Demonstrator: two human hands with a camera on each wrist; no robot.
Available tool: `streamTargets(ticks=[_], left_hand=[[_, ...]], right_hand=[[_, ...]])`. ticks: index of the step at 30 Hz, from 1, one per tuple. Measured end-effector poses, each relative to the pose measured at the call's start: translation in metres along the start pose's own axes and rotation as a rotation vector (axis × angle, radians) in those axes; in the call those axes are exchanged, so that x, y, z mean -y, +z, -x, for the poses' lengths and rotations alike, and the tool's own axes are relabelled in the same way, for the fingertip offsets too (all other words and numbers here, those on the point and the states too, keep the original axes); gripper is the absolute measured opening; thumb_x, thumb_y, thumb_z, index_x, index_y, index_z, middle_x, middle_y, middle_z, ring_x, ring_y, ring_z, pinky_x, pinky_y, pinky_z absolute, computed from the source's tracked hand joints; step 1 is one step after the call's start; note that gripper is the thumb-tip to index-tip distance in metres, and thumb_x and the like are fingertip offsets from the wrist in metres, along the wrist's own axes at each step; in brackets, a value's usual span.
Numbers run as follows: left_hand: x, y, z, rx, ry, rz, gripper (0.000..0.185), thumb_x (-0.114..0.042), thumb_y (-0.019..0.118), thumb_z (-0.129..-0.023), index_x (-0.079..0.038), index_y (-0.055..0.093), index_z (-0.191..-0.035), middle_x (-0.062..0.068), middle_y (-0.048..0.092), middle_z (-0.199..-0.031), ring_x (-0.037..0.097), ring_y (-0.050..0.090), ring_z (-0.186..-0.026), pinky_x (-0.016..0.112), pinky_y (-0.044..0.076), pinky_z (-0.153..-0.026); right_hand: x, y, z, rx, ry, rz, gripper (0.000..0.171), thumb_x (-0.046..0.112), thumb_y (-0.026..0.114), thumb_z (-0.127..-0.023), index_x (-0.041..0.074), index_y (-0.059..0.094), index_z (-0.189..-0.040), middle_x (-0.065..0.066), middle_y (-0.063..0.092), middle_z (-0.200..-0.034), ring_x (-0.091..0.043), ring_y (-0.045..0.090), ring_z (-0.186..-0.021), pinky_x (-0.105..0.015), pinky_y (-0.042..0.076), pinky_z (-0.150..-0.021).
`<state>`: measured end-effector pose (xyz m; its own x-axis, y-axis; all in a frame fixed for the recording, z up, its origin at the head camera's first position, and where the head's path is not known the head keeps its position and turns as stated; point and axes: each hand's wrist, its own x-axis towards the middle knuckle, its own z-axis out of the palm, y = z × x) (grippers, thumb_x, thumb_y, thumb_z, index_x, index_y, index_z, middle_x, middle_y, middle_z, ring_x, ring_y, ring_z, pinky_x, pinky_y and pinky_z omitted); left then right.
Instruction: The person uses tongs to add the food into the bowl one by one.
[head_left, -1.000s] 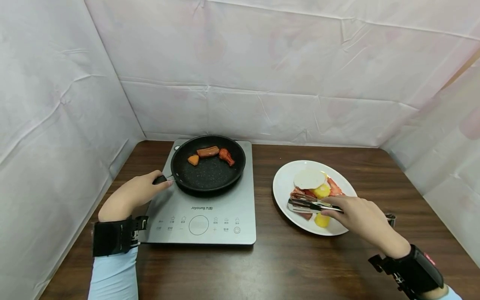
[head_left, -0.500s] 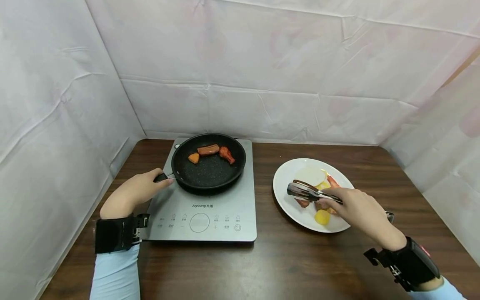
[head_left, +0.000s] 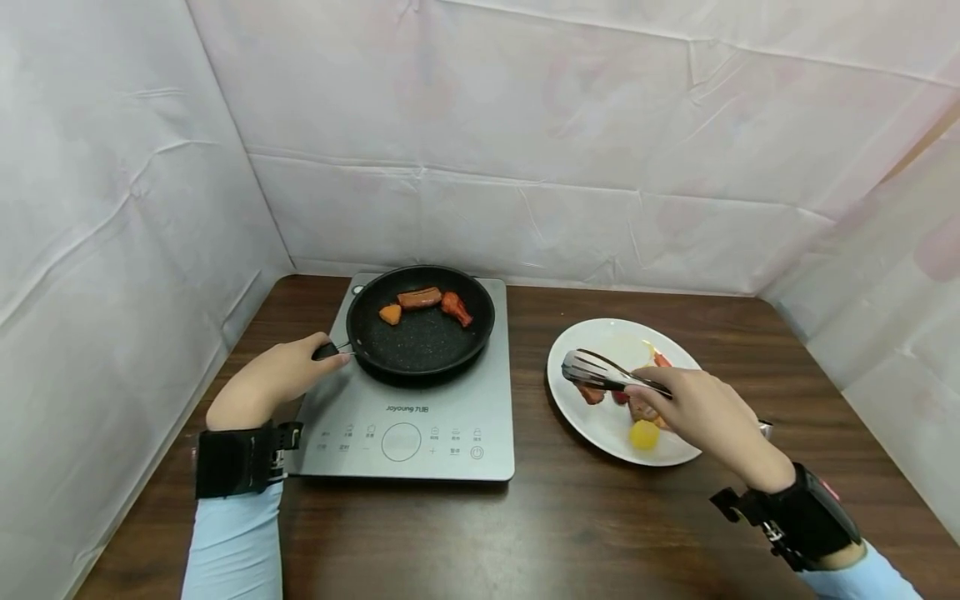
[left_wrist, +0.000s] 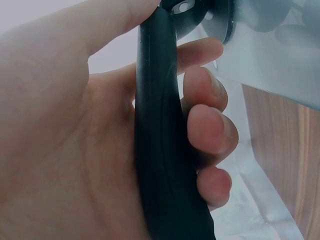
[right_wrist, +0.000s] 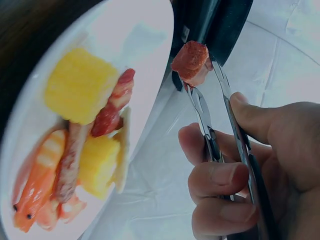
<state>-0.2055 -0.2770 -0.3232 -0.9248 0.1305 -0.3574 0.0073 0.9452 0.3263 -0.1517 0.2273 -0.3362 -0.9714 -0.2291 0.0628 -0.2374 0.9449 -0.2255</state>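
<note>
My left hand (head_left: 279, 377) grips the black handle (left_wrist: 165, 165) of a dark frying pan (head_left: 420, 342) that sits on a grey induction cooker (head_left: 450, 408). In the pan lie a sausage (head_left: 418, 297), an orange chunk (head_left: 389, 314) and a red piece (head_left: 455, 307). My right hand (head_left: 693, 408) squeezes metal tongs (head_left: 600, 372) above the left part of a white plate (head_left: 581, 337). The tong tips pinch a reddish meat piece (right_wrist: 191, 61). Yellow corn pieces (right_wrist: 80, 85) and shrimp (right_wrist: 40, 185) lie on the plate.
The cooker and plate stand on a dark wooden table (head_left: 525, 533). White sheeting (head_left: 525, 167) walls in the left, back and right sides. The cooker's control panel (head_left: 401, 442) faces the front edge.
My right hand has lifted the tongs off the plate's food and moved them up and slightly left, now with a meat piece in the tips. The left hand keeps its hold on the handle.
</note>
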Motion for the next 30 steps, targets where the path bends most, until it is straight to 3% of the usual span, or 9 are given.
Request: streamTargets(ticks=[4,11,16,25,30], left_hand=[[-0.001,0.0,0.001,-0.003,0.007,-0.004,0.079,-0.054,0.039,-0.107,0.007,0.027,-0.156,0.038,0.045,-0.149,0.055,0.05,-0.133,0.068,0.046,-0.101],[-0.002,-0.001,0.002,-0.003,0.001,0.004,0.079,-0.055,0.039,-0.106,0.005,0.027,-0.157,0.037,0.043,-0.151,0.054,0.049,-0.134,0.068,0.045,-0.102],[-0.002,-0.001,0.001,0.0,-0.007,0.007,0.079,-0.054,0.04,-0.107,0.005,0.026,-0.157,0.037,0.043,-0.151,0.054,0.048,-0.134,0.068,0.045,-0.102],[-0.003,0.0,0.002,-0.013,0.009,0.002,0.079,-0.055,0.039,-0.106,0.005,0.027,-0.157,0.036,0.043,-0.152,0.053,0.048,-0.136,0.068,0.044,-0.105],[-0.003,0.0,0.004,-0.017,0.004,0.004,0.078,-0.054,0.039,-0.106,0.004,0.029,-0.157,0.035,0.046,-0.15,0.053,0.049,-0.135,0.067,0.045,-0.104]], right_hand=[[0.008,0.0,-0.005,-0.014,-0.024,0.004,0.019,0.052,0.058,-0.101,0.038,0.069,-0.095,0.013,0.056,-0.066,-0.01,0.051,-0.064,-0.028,0.036,-0.054],[0.021,-0.002,-0.015,-0.021,-0.057,-0.013,0.028,0.057,0.05,-0.103,0.04,0.063,-0.084,0.019,0.057,-0.067,-0.006,0.048,-0.063,-0.025,0.035,-0.054],[0.032,-0.004,-0.022,-0.029,-0.061,-0.019,0.027,0.058,0.051,-0.102,0.038,0.063,-0.088,0.02,0.057,-0.065,-0.005,0.05,-0.061,-0.026,0.036,-0.054],[0.048,-0.006,-0.029,-0.005,-0.087,-0.067,0.028,0.057,0.051,-0.102,0.033,0.063,-0.093,0.015,0.055,-0.057,0.0,0.051,-0.039,-0.025,0.037,-0.05],[0.055,-0.004,-0.036,-0.046,-0.111,-0.053,0.023,0.05,0.055,-0.103,0.032,0.069,-0.108,0.011,0.061,-0.063,0.001,0.05,-0.04,-0.025,0.039,-0.053]])
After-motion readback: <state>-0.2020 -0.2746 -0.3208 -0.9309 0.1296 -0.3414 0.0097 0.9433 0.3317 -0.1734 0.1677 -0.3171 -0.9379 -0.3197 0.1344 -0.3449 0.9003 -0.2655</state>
